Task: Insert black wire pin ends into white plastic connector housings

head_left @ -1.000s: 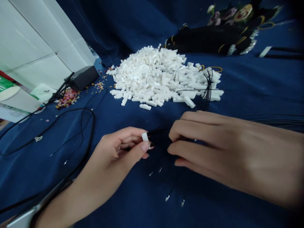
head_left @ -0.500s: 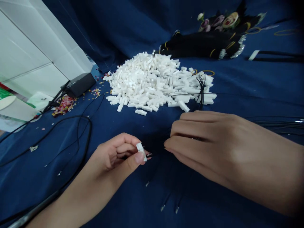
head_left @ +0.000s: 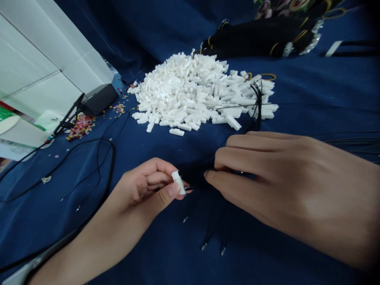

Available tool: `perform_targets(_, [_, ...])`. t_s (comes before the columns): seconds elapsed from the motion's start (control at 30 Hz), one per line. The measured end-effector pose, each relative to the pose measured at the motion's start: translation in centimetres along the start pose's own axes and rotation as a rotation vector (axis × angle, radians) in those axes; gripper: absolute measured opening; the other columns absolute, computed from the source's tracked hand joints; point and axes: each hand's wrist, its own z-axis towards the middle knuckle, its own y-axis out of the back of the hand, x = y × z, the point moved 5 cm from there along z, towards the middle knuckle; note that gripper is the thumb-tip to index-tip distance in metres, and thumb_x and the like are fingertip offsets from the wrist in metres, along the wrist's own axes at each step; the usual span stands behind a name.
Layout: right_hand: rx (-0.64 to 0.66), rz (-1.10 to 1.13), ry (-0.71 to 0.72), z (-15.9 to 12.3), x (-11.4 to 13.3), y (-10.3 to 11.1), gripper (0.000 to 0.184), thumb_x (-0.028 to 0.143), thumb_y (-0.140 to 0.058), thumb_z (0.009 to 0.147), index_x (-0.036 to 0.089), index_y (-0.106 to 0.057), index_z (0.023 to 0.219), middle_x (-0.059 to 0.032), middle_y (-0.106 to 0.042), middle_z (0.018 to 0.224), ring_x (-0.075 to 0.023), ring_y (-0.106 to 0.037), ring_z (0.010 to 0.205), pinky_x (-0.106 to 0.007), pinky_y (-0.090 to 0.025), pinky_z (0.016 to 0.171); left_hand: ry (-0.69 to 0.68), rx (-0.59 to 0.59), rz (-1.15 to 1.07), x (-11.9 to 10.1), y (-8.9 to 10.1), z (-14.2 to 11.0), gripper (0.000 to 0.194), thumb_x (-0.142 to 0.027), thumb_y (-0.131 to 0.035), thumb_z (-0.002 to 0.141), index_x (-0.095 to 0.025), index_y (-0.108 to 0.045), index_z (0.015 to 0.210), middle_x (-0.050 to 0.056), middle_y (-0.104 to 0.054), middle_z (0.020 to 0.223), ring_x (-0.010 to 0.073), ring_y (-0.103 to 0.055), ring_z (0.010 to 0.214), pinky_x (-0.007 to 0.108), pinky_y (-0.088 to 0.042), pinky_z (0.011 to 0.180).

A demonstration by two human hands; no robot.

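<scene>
My left hand pinches a small white plastic connector housing between thumb and fingers. Just beyond it, my right hand holds a dark bunch of thin black wires between thumb and fingertips, close to the housing. The wires' exact entry into the housing is hidden by my fingers. Several wire ends with small metal crimp terminals hang on the blue cloth below my hands. Farther up lies a large heap of white connector housings, with black wires running over its right side.
Black wire bundles tied with yellow rubber bands lie behind the heap. To the left are a loose black cable, a black box, scattered coloured bits and white wall panels.
My left hand has turned the white housing so more of its length shows. My hands have shifted slightly, and the whole view has tilted a little.
</scene>
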Motion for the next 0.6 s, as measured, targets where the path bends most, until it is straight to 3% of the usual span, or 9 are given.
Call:
perform_targets(0.27, [0.027,-0.047,0.008,0.04,0.09,-0.04,0.029,0.006,-0.042,0.086,0.017,-0.066,0.075,-0.0054,-0.049,0.068,-0.0169,-0.04,0.064,-0.033,-0.033,0.06,-0.034,0.025,-0.023,0.61,0.15,0.49,0.017,-0.045,-0.078,0.07,-0.036,-0.068,0.081,-0.002,-0.075,0.074,0.0243,-0.07,0.077,0.034,-0.054,0.068])
perform_targets(0.6, [0.034,-0.054,0.016,0.37,0.24,-0.02,0.028,0.004,-0.043,0.085,0.016,-0.061,0.067,-0.0046,-0.043,0.064,-0.0155,-0.034,0.062,-0.033,-0.026,0.06,0.02,-0.015,0.021,-0.01,-0.14,-0.24,0.003,-0.038,-0.068,0.081,-0.036,-0.066,0.081,-0.003,-0.07,0.074,0.0194,-0.065,0.076,0.027,-0.05,0.066])
